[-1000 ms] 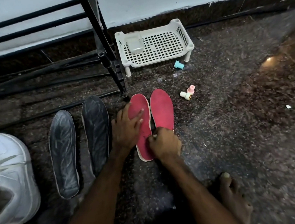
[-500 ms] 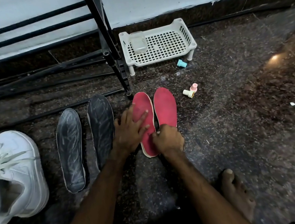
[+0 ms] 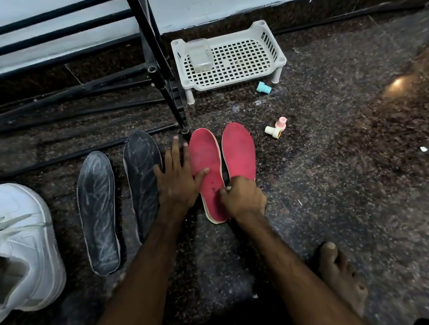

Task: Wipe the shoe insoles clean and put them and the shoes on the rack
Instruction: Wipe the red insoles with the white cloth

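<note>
My left hand (image 3: 175, 178) lies flat, grip released, thumb across the left red insole (image 3: 206, 158), I judge to pin it for wiping. My right hand (image 3: 243, 199) is curled at its heel; whether that grip holds a cloth I cannot tell. The insole lies on the floor (image 3: 347, 171) beside the right red insole (image 3: 239, 150), its long axis running away from me, toe at the rack (image 3: 155, 60) post.

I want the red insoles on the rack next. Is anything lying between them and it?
Nothing loose does. The rack's corner post stands at the toe of the left red insole, so the rails lie further left, past the left hand and the two dark insoles.
</note>
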A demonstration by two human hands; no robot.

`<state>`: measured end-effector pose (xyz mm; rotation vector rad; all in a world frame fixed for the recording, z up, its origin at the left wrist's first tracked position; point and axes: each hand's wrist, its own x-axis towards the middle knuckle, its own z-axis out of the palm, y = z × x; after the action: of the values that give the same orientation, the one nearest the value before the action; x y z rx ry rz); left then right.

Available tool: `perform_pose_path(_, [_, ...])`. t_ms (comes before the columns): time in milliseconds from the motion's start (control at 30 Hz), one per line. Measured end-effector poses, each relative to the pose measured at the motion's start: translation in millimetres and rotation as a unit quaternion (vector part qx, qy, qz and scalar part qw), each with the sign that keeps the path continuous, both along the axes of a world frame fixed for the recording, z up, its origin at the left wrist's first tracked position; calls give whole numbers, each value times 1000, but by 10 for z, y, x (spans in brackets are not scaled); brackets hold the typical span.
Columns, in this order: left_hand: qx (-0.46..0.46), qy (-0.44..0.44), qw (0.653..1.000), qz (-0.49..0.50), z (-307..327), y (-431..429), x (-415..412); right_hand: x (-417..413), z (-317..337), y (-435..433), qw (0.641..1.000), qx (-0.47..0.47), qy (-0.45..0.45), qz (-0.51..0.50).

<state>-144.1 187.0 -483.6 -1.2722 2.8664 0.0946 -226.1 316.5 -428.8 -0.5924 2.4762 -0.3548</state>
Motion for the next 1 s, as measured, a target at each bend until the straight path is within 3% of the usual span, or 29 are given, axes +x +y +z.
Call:
perform_pose_path(133, [3,-22,996,-81,18,67,54,4,-6,3,1000,0,0,0])
perform_pose_path(200, [1,-31,997,-77,20,35,79,-3,-19,-4,1000,0,-2,1])
perform_pose_path(400, [7,-32,999,5,155,-1,-71,-23,-45,-8,1000,0,-3,6])
perform_pose_path(533, [70,86,982,153,243,108,-4,-95,-109,57,995,-60,-64,-47])
perform_pose_path(633, [130,185,953,204,253,270,59,-260,-140,131,956,-189,-157,-159])
perform_pose_path(767, [152,223,948,167,191,458,79,-446,-66,23,843,-355,-342,-213])
perform_pose_path(833, [193,224,939,177,140,481,77,-538,-94,-106,856,-376,-311,-172])
perform_pose_path(900, [200,218,939,174,102,467,76,-567,-129,-248,900,-369,-202,-119])
perform_pose_path(1000, [212,228,931,188,80,428,65,-489,-76,-516,925,-377,-32,-34])
